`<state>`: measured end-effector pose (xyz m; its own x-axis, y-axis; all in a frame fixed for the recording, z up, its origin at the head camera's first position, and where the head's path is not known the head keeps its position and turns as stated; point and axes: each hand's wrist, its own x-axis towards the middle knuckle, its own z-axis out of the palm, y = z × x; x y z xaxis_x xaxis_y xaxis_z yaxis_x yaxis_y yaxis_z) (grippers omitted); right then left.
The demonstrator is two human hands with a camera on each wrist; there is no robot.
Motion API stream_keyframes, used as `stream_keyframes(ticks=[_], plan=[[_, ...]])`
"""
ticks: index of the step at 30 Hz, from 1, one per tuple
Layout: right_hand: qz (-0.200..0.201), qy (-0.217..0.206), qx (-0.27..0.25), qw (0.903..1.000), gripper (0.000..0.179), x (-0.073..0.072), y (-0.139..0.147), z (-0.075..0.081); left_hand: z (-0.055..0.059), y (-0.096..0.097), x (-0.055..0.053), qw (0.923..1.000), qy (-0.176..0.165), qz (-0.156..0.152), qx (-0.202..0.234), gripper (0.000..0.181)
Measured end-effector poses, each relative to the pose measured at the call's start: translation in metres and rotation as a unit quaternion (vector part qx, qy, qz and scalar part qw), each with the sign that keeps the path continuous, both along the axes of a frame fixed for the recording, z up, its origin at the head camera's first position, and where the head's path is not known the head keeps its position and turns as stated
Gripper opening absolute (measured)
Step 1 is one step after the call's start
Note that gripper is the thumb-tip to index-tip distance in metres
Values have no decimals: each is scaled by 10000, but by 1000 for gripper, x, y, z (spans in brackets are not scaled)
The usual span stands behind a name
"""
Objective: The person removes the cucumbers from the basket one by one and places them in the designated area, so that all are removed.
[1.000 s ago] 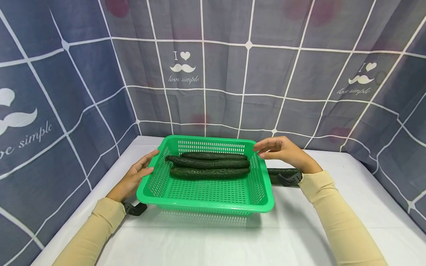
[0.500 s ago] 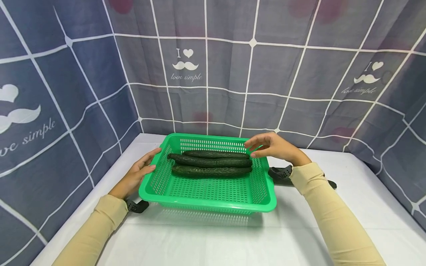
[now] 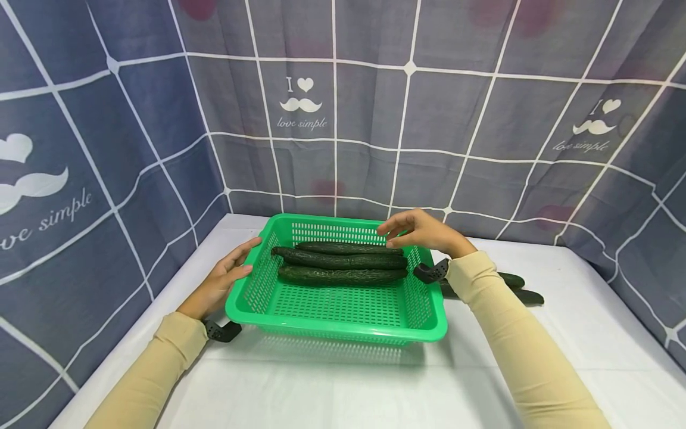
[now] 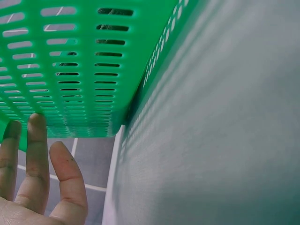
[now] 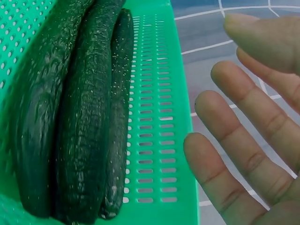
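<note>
In the head view a green plastic basket [image 3: 337, 332] with slotted walls holds three dark green cucumbers [image 3: 343, 276], lying side by side toward its back. My left hand [image 3: 220, 283] touches the basket's left rim with fingers spread. Seen from the left wrist, those fingers [image 4: 36, 159] extend nearly straight against the outer wall. Over the back right corner hovers my right hand [image 3: 423, 231], fingers loosely bent and holding nothing. The right wrist view has its fingers [image 5: 225, 176] apart, close to the basket's rim, with the cucumbers [image 5: 84, 122] off to the side.
More cucumbers [image 3: 527, 297] lie on the white tablecloth [image 3: 343, 393] right of the basket, partly hidden by the right forearm. A grey checked curtain [image 3: 364, 119] closes off the back and both sides.
My right hand has moved left, from the basket's right rim to over its back right part, exposing more of the outside cucumbers. The left hand has stayed at the rim.
</note>
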<state>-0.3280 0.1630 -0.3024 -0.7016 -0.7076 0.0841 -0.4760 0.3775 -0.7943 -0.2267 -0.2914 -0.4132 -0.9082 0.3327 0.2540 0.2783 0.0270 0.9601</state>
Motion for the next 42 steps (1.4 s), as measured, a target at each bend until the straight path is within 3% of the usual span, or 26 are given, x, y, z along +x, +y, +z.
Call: stream_keyframes(ticks=[16, 24, 42], plan=[[84, -422, 218, 9988, 38, -10, -30, -5, 0, 0, -1, 10000, 5, 89, -31, 64], [345, -440, 230, 9982, 39, -16, -44, -11, -1, 0, -2, 9998, 21, 155, -75, 63], [252, -547, 637, 9961, 37, -20, -70, -21, 1, 0, 1, 9999, 83, 80, -57, 64]])
